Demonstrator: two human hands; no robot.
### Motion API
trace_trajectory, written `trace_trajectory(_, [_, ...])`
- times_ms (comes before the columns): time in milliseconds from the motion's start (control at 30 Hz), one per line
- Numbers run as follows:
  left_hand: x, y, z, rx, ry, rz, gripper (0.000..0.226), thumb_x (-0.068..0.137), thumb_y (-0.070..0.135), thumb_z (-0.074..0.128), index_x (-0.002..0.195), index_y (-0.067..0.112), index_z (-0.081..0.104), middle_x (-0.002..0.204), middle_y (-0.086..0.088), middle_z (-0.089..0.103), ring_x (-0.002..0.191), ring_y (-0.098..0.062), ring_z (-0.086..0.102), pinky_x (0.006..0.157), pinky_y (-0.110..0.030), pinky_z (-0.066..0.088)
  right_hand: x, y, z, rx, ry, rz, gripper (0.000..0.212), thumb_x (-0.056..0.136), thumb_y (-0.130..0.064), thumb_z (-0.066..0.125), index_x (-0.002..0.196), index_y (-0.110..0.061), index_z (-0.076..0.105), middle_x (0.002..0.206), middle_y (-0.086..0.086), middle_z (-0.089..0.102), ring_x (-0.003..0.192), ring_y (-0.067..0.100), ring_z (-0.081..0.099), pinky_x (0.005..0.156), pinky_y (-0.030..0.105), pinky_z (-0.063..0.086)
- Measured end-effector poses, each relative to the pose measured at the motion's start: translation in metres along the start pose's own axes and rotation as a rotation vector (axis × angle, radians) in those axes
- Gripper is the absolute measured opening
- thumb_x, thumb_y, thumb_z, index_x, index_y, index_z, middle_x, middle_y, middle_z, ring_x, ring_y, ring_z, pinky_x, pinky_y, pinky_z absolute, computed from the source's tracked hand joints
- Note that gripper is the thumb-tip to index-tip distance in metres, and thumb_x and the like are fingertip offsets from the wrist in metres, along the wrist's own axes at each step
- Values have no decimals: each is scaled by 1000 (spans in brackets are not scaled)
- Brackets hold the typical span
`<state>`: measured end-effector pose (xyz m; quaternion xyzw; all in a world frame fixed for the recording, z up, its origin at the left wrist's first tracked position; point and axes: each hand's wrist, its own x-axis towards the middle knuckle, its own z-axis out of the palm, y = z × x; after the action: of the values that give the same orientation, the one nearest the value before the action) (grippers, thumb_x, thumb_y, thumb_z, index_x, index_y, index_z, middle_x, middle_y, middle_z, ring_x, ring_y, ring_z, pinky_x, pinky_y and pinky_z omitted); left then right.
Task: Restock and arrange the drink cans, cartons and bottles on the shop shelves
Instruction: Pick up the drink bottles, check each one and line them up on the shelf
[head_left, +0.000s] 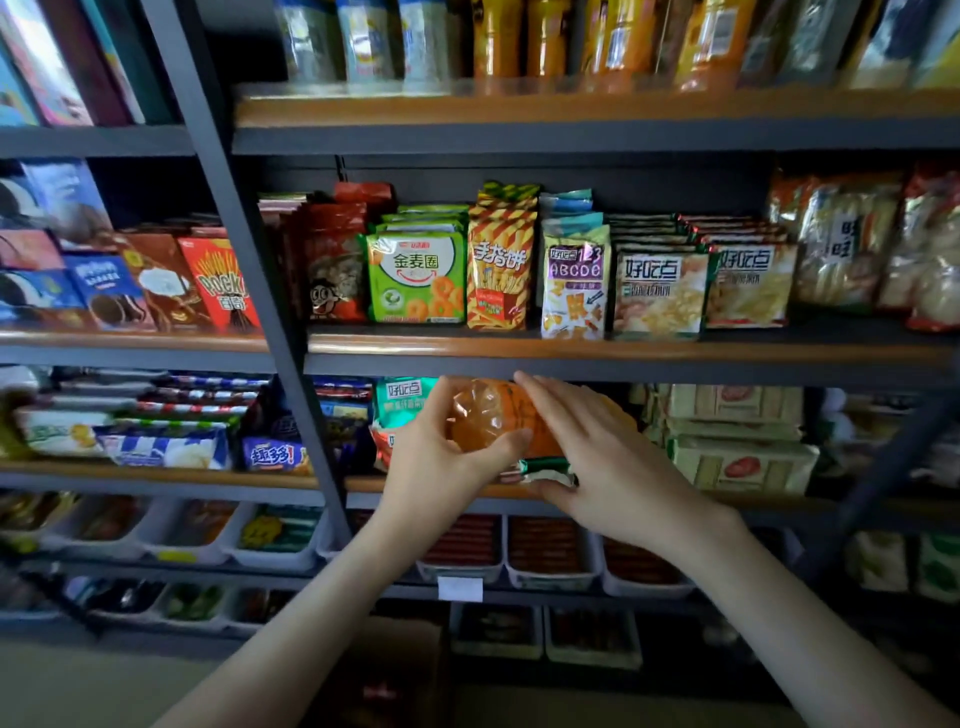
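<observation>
An orange drink bottle (485, 418) lies on its side at the front of the third shelf (363, 484), its base turned toward me. My left hand (431, 457) grips its base end with curled fingers and thumb. Over the bottle's right part lies my right hand (602, 457), fingers straight along it, thumb beneath near a green and white packet (545, 470). The bottle's far end is hidden behind that hand. On the top shelf (519, 111) stand clear bottles (363, 44) and orange bottles (545, 44).
Snack bags (415, 275) fill the second shelf, biscuit boxes (218, 280) the left bay. Stacked cartons with red fruit prints (737, 457) sit right of my hands. White bins (545, 553) of packets line the lower shelves. A dark upright post (270, 312) divides the bays.
</observation>
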<state>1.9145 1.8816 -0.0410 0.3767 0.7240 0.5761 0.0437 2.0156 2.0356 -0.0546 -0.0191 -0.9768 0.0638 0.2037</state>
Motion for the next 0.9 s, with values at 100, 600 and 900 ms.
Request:
trace_trajectory(100, [-3, -8, -9, 33, -2, -7, 39, 72, 31, 82, 102, 28, 57, 86, 11, 68, 75, 2, 64, 62, -11, 46, 5, -12, 26, 22, 215, 6, 90, 80, -25, 79, 149, -19, 22, 140, 10, 49, 130, 23, 38, 105, 41, 39])
trace_trajectory(600, [-17, -81, -24, -14, -306, 49, 75, 80, 51, 71, 138, 58, 25, 137, 20, 49, 124, 6, 47, 96, -12, 43, 12, -54, 56, 1148, 380, 461, 51, 67, -24, 80, 115, -28, 62, 109, -7, 71, 105, 10, 66, 87, 31, 54])
trace_trajectory(900, [-23, -106, -13, 43, -245, 71, 86, 70, 50, 73, 131, 73, 16, 134, 29, 36, 121, 12, 41, 88, -6, 43, 13, -47, 59, 1406, 366, 515, 62, 68, -15, 85, 123, -18, 56, 108, -6, 72, 105, 12, 67, 78, 24, 54])
